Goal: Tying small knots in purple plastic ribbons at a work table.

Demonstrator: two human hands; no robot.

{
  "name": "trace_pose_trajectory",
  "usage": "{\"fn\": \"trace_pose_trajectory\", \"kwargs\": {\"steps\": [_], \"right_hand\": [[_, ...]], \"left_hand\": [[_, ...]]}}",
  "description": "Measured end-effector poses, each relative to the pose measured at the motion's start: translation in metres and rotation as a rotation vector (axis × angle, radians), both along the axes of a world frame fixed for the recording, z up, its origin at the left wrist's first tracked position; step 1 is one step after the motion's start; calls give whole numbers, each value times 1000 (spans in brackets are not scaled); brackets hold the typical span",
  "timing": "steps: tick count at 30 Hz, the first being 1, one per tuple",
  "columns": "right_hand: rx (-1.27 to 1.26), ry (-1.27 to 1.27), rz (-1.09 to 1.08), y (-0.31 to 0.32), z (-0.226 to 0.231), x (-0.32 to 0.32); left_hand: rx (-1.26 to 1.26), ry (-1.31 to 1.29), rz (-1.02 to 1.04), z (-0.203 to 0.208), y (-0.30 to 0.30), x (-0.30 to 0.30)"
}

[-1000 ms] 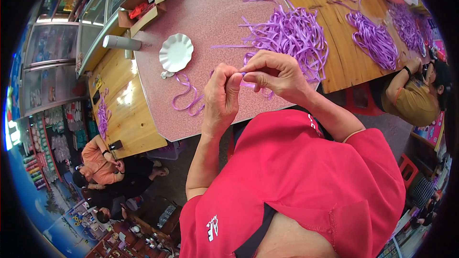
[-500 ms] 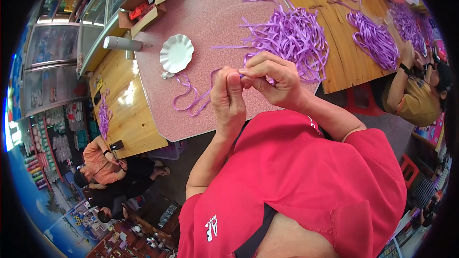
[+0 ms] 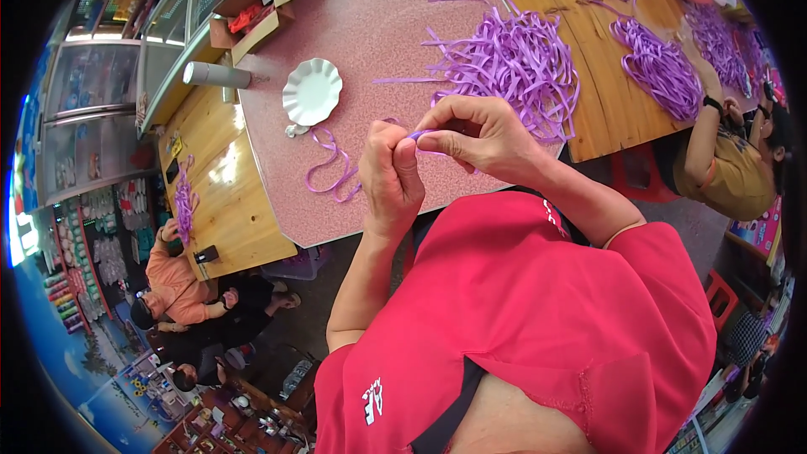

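Note:
My left hand and my right hand meet above the near part of the pink tabletop. Between their fingertips both pinch a purple ribbon, and the bit at the pinch is largely covered by fingers. One stretch of that ribbon trails in loops over the table to the left of my hands. Just beyond my right hand lies a big tangled heap of purple ribbons. A white plate with a scalloped rim stands to the left, with a small whitish thing at its near edge.
A grey cylinder and an open cardboard box with red contents are at the far left. On the wooden table to the right lies another ribbon bundle. Co-workers sit at the left and right.
Both hands have shifted slightly left, and my right fingers have moved along the pinched ribbon. The person at the left has reached an arm toward the ribbons on their table.

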State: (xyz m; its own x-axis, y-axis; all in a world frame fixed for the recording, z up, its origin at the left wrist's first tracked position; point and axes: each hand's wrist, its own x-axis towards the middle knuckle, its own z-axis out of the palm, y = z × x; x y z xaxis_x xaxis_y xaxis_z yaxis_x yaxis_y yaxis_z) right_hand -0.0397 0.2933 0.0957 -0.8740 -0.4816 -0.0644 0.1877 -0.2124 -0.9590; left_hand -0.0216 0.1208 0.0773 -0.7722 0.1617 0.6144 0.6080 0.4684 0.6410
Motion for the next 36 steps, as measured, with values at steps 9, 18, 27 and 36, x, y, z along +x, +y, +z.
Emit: {"fn": "trace_pose_trajectory", "kwargs": {"steps": [9,18,27,36], "right_hand": [[-89,-4,-4,1,-1,8],[-163,210,-75,-3,-1,15],[-169,410,-71,0,-3,13],[-78,825,-76,4,-1,3]], "left_hand": [[-15,124,-137,3,-10,-4],[-32,194,-133,1,-10,-1],[47,152,-193,0,-9,7],[251,-290,-386,19,-11,19]]}}
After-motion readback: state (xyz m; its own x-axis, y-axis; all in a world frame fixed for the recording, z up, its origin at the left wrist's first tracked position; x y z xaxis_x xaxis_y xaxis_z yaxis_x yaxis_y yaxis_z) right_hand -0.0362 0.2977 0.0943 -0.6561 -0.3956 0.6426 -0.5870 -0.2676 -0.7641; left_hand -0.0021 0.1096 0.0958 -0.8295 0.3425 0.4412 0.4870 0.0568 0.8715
